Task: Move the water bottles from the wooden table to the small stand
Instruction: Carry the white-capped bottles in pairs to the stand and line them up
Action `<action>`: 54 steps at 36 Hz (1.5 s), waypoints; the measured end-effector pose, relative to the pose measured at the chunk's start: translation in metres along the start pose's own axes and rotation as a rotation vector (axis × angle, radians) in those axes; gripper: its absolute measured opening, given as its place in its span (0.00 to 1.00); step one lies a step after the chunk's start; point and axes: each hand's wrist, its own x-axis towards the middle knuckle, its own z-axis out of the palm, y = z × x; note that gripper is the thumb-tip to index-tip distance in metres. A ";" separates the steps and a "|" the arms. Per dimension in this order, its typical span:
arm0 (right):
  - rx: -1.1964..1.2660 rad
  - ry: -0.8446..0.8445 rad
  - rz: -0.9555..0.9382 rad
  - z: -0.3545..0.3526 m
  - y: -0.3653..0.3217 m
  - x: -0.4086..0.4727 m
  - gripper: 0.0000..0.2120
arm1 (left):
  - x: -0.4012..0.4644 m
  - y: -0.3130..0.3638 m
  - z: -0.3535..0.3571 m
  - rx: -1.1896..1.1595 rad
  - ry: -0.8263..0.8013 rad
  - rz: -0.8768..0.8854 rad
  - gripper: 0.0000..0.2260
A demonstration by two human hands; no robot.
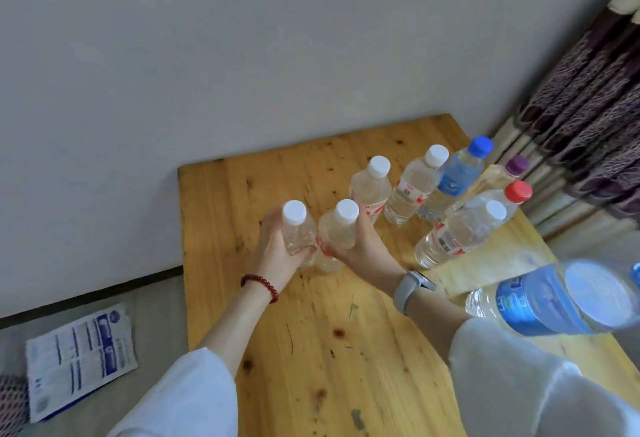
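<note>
While six bottles (408, 190) stand near the wooden table (332, 350)'s far right corner, two white-capped ones are gripped. The left hand (277, 249) is clamped on one bottle (298, 232), the right hand (363, 242) on another (337, 232) (both upright, touching).

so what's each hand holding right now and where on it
Each hand grips one white-capped bottle by the body, below the shoulder: the left hand holds the left bottle, the right hand the one beside it.

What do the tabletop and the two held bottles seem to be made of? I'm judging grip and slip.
The yellowish wooden table looks like knotty, lightly glossy pine: visible grain and dark knots. The two clear white-capped bottles, in the left hand and right hand, look like thin smooth transparent plastic.
</note>
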 end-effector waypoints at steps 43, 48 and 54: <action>-0.114 0.812 0.565 -0.157 0.096 -0.631 0.22 | -0.453 0.201 0.242 0.077 -0.621 0.680 0.36; -0.106 0.977 0.757 -0.159 0.125 -0.776 0.22 | -0.573 0.225 0.316 0.072 -0.870 0.809 0.35; 0.038 1.231 1.004 -0.145 0.148 -0.931 0.25 | -0.712 0.249 0.400 0.148 -1.122 0.953 0.34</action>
